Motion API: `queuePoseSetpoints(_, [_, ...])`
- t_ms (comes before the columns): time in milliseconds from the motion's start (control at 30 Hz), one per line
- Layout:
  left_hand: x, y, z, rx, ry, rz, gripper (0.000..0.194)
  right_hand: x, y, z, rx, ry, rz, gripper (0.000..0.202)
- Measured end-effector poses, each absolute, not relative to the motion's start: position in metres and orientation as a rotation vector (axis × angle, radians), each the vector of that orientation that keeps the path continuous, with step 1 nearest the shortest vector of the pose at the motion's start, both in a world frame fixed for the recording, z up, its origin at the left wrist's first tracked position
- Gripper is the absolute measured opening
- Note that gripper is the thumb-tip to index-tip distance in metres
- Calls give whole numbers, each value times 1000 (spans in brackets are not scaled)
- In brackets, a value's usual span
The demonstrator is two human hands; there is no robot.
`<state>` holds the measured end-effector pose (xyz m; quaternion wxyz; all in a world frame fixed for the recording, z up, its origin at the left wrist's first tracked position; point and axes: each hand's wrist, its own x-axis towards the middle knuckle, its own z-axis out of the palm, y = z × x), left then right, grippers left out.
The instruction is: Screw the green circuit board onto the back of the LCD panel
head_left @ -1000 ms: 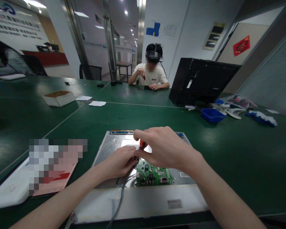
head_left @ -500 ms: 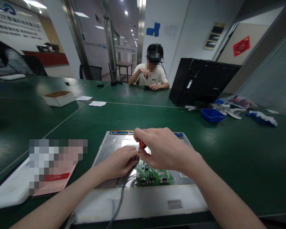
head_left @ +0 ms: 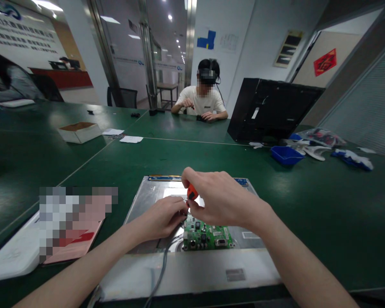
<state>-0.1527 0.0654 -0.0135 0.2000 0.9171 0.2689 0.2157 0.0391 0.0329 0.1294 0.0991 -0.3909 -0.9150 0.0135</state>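
A flat silver display panel (head_left: 192,273) lies before me with a green circuit board (head_left: 208,235) on its back. My right hand (head_left: 221,199) is closed round the orange and black handle of a screwdriver (head_left: 191,192), held above the board's far left corner. The screwdriver's tip is hidden by my fingers. Beside it, my left hand (head_left: 167,216) rests low over the panel, its fingertips pinched together at that same corner. What they pinch, if anything, is hidden. A grey cable (head_left: 162,273) runs from the board's left side over the panel's near edge.
A white tablet-like object (head_left: 16,252) and a pink item (head_left: 73,246) lie at left. Farther off are an open box (head_left: 80,132), papers (head_left: 131,139), a black monitor (head_left: 272,109), a blue tray (head_left: 287,155) and gloves (head_left: 353,159). A person (head_left: 202,100) sits opposite.
My right hand has turned slightly on the screwdriver, and more of the orange handle shows. My left hand stays in place. The person opposite has lowered a raised hand.
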Motion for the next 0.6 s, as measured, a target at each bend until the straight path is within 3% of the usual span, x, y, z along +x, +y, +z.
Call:
queuePoseSetpoints(300, [-151, 63, -5, 2530, 747, 583, 16, 36, 36, 129, -1291, -2684, -204, 24])
queuePoseSetpoints(433, [-152, 65, -9, 2526, 749, 583, 12, 37, 34, 131, -1234, -2724, -110, 11])
queuePoseSetpoints(600, [-153, 65, -13, 2546, 760, 592, 10, 39, 31, 131, -1174, -2720, -34, 15])
